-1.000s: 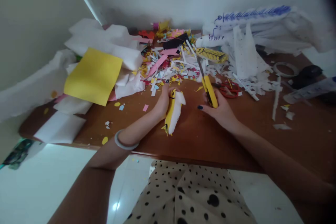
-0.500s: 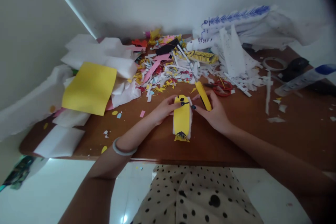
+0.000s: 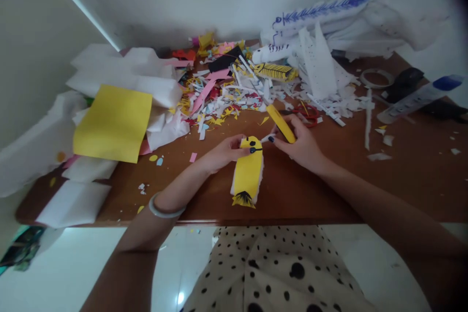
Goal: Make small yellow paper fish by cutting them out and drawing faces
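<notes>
Near frame centre, the left hand [image 3: 223,152] pinches the top of a yellow paper figure [image 3: 248,173] lying on the brown table [image 3: 329,190]. The right hand [image 3: 300,144] is closed round a yellow utility knife [image 3: 281,124], fingertips touching the figure's top. Paper scraps [image 3: 226,97] lie above; a yellow sheet [image 3: 113,123] lies left.

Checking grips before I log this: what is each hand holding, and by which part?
Left hand pinches the yellow paper figure at its face end; right hand grips the yellow cutter by its handle.

Soft, dim daylight, slightly blurred throughout, edges bowed, top-right corner dark.
</notes>
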Demonstrator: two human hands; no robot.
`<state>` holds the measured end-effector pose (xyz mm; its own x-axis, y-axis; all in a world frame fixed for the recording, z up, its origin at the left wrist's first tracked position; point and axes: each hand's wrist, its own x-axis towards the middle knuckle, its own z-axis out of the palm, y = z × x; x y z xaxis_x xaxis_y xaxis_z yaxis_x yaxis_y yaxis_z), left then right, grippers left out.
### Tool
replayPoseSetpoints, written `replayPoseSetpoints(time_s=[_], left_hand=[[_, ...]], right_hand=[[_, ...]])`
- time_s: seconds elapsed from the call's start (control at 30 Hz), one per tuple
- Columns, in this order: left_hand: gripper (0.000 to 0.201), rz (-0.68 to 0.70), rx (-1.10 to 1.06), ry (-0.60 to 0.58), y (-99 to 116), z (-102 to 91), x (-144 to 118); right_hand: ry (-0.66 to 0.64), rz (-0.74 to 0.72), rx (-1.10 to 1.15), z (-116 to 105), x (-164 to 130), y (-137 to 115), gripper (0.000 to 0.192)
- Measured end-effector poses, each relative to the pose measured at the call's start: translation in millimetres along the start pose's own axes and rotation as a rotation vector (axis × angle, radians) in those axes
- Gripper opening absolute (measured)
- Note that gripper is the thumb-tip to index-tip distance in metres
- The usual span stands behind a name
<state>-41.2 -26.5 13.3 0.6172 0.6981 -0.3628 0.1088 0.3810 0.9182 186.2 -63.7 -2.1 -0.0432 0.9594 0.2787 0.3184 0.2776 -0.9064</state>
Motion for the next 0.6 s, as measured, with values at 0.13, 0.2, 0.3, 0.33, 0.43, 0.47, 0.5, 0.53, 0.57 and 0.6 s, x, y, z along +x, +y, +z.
replayPoseSetpoints(time_s=[0.13,0.2,0.3,0.33,0.43,0.47,0.5,0.53,0.57,0.6], left_hand=[[0.036,-0.015,-0.001,-0.024,-0.2,-2.7,0.1],[0.034,-0.027,0.0,-0.048,0.8,-3.5,-1.6],[0.035,-0.022,-0.021,-0.03,2.3,-4.1,-3.2],[0.036,-0.009,-0.051,0.0,2.4,-4.4,-2.8],[0.037,0.036,-0.187,0.109,1.8,-5.7,1.5],[0.037,0.047,-0.238,0.146,1.4,-6.5,3.4],[0.038,0.058,-0.286,0.18,1.2,-7.3,5.2],[0.038,0.066,-0.325,0.211,1.0,-8.3,6.7],[0.039,0.073,-0.353,0.236,1.0,-9.2,7.8],[0.04,0.082,-0.374,0.255,0.9,-10.1,8.6]], right_hand=[[0.016,0.031,-0.002,-3.9,3.5,-2.4,0.028],[0.092,0.043,-0.02,-12.2,9.3,-0.5,0.025],[0.301,0.056,-0.037,-36.8,22.6,10.2,0.017],[0.349,0.057,-0.066,-46.9,27.1,15.6,0.018],[0.525,0.089,-0.234,-73.9,37.2,33.3,0.02],[0.58,0.092,-0.244,-79.6,39.0,38.2,0.022],[0.615,0.094,-0.249,-82.9,40.0,41.8,0.024],[0.639,0.093,-0.24,-83.9,40.3,43.8,0.024],[0.65,0.088,-0.224,-82.5,40.0,43.9,0.024],[0.641,0.082,-0.204,-79.0,39.2,42.2,0.023]])
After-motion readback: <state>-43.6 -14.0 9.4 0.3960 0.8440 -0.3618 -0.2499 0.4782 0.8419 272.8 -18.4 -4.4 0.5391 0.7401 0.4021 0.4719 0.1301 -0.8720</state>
